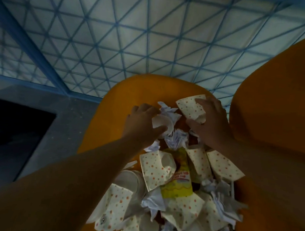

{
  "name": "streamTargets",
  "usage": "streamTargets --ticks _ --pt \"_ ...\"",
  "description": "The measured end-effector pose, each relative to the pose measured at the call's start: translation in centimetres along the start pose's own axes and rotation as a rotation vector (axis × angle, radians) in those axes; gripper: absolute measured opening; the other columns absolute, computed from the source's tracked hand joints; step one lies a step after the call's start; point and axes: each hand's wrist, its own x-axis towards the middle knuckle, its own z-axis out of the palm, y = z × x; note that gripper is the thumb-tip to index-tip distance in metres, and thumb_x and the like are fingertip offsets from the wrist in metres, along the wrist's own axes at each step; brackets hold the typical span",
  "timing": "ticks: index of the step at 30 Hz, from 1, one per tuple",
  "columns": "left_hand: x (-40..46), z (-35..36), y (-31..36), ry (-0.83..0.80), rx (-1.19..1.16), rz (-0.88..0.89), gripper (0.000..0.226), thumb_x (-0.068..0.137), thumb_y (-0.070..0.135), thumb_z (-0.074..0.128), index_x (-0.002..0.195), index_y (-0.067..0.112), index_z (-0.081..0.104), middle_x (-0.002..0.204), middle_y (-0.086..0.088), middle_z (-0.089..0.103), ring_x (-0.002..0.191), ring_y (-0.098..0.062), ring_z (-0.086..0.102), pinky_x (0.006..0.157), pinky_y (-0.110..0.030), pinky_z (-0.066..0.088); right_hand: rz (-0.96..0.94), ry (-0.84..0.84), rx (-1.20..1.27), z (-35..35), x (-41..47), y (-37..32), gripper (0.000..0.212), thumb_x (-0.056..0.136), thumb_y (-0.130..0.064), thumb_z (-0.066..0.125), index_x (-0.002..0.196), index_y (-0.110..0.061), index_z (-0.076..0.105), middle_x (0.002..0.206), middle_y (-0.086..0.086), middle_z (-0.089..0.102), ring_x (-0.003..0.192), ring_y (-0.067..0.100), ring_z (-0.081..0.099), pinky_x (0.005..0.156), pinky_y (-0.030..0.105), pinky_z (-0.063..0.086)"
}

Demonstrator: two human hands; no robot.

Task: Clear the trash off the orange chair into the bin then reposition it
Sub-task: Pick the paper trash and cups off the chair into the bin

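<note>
The orange chair (114,111) fills the right and lower middle of the head view, its seat heaped with trash: several dotted paper cups (156,169), crumpled white paper (176,138), white plates and a yellow wrapper (177,181). My left hand (143,123) curls round a white paper cup (161,122) at the far end of the pile. My right hand (212,123) grips a dotted paper cup (190,107) near the chair's far edge. The bin (13,122) is a grey box with a dark square opening, at the left.
The chair's tall orange back (283,102) rises at the right. Beyond the seat lies a pale floor with a blue triangle grid (118,37). A blue band (33,51) crosses it diagonally toward the bin.
</note>
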Motion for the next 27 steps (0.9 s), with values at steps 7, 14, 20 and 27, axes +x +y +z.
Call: streamTargets --ticks 7,14,20,27 --pt "0.3 0.6 -0.1 0.085 -0.107 0.032 0.020 0.088 0.036 0.063 0.102 0.023 0.066 0.109 0.002 0.064 0.105 -0.021 0.048 0.081 -0.034 0.040 0.041 0.057 -0.001 1.3 0.0 1.6 0.038 0.077 -0.021 0.076 0.111 -0.007 0.064 0.137 0.012 0.045 0.125 0.031 0.044 0.102 0.041 0.039" --pt "-2.1 -3.0 1.2 0.171 -0.427 -0.003 0.007 0.087 0.027 0.067 0.090 0.021 0.063 0.084 0.005 0.065 0.079 -0.010 0.060 0.064 -0.027 0.050 0.077 0.253 0.095 -0.6 -2.0 -0.3 0.032 0.079 -0.013 0.074 0.107 -0.002 0.063 0.137 0.016 0.042 0.123 0.026 0.045 0.093 0.012 0.028" --pt "-7.7 -7.2 1.7 0.226 -0.461 -0.097 0.009 0.089 0.028 0.065 0.093 0.022 0.060 0.080 0.013 0.059 0.071 -0.001 0.056 0.057 -0.009 0.043 -0.024 0.374 0.155 -3.0 -6.7 -5.9 0.029 0.074 -0.016 0.073 0.099 -0.007 0.063 0.132 0.015 0.045 0.121 0.034 0.047 0.098 0.035 0.041" --pt "-20.9 -11.7 0.5 0.297 -0.425 -0.123 0.008 0.086 0.023 0.065 0.090 0.023 0.058 0.072 0.016 0.054 0.064 0.003 0.051 0.047 -0.007 0.038 -0.130 0.299 0.248 -4.0 -18.8 -13.3 0.029 0.075 -0.024 0.074 0.099 -0.014 0.062 0.136 0.007 0.041 0.128 0.024 0.042 0.088 0.019 0.033"
